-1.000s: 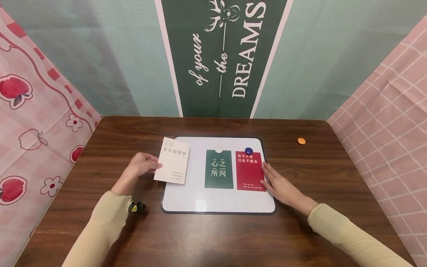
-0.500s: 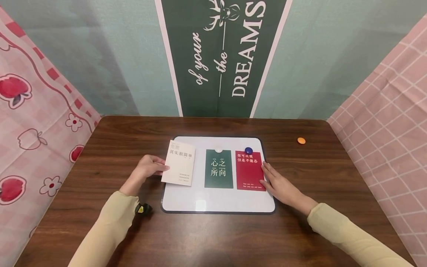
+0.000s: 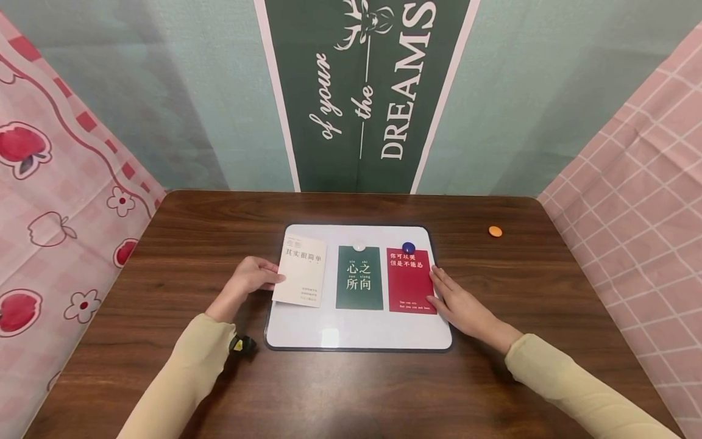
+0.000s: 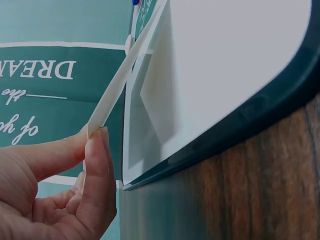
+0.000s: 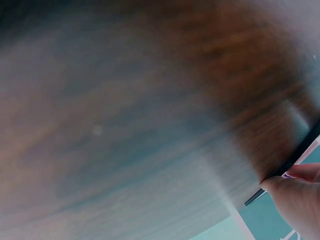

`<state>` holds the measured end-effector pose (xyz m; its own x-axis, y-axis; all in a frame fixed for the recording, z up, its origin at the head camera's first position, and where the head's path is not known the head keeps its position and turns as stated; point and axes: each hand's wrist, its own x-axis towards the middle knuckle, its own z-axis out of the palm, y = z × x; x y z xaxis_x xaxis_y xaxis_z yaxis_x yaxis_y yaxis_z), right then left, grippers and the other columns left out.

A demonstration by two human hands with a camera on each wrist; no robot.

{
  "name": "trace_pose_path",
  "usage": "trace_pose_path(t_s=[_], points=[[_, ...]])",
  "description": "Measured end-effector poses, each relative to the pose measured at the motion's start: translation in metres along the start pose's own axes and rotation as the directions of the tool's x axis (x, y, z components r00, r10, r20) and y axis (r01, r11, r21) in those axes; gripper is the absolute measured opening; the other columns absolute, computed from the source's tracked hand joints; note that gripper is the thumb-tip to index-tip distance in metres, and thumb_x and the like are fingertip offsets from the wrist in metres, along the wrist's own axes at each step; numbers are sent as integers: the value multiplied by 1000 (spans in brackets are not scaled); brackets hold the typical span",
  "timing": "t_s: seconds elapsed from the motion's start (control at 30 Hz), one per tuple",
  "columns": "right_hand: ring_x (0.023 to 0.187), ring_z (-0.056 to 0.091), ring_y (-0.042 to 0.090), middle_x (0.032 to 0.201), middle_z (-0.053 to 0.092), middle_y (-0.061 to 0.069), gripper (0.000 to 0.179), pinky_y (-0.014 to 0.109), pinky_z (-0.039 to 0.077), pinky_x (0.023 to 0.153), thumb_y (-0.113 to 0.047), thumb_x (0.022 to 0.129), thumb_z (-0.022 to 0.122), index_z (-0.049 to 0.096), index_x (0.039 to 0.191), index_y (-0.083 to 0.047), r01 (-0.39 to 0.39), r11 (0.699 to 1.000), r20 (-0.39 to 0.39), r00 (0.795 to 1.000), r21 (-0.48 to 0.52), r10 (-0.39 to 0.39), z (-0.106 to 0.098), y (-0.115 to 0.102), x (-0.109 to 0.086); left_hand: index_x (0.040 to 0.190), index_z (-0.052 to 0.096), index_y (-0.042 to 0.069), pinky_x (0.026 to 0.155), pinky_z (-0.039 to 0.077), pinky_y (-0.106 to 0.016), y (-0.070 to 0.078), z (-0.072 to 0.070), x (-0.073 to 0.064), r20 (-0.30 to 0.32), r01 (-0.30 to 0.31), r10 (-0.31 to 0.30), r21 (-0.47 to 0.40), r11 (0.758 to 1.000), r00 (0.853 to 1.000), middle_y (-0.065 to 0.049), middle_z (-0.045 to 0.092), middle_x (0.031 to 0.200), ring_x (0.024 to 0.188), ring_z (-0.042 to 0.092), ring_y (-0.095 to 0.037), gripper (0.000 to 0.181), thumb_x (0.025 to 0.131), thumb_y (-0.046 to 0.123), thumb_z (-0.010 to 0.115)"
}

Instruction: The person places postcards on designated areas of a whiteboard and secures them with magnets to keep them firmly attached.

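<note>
My left hand (image 3: 249, 279) pinches the left edge of a cream card (image 3: 298, 274) printed with Chinese characters, over the left part of a whiteboard (image 3: 359, 330). The left wrist view has this card (image 4: 112, 95) edge-on between thumb and fingertips, tilted over the board and casting a shadow on it. A green card (image 3: 359, 299) lies mid-board with a white round magnet (image 3: 359, 246) at its top edge. To its right is a red card (image 3: 408, 286) with a blue round magnet (image 3: 408, 248) at its top. My right hand (image 3: 457, 305) rests with extended fingers along the board's right edge, beside the red card.
The board lies on a brown wood-grain table (image 3: 340, 396). An orange round magnet (image 3: 495, 231) sits at the table's back right. Printed cloths surround the table on the left, back and right, with a green lettered banner (image 3: 359, 177) behind the board.
My left hand has carried the cream card rightward and slightly toward me, from overhanging the board's left edge to over the board's left part. The right hand stays put.
</note>
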<state>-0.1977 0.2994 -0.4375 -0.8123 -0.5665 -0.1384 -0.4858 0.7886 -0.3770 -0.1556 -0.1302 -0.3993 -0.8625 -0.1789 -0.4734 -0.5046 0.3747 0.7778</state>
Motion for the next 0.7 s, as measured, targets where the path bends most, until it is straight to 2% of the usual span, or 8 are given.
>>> trace_pose_path(t_s=[0.5, 0.7], points=[[133, 26, 36, 146, 26, 19, 71, 49, 39, 93, -36, 88, 58, 27, 142, -1, 2, 1000, -5, 1000, -2, -2, -1, -2, 0, 92, 62, -9, 59, 53, -25, 2, 10, -1, -47, 22, -19, 68, 997, 999, -8, 61, 70, 55, 58, -9, 24, 76, 6, 72], [133, 26, 36, 146, 26, 19, 71, 49, 39, 94, -37, 88, 57, 27, 142, -1, 2, 1000, -6, 1000, -5, -2, -1, -2, 0, 90, 62, -8, 58, 53, -26, 2, 13, -2, -57, 4, 3, 122, 993, 998, -8, 59, 68, 54, 58, -9, 23, 75, 6, 73]])
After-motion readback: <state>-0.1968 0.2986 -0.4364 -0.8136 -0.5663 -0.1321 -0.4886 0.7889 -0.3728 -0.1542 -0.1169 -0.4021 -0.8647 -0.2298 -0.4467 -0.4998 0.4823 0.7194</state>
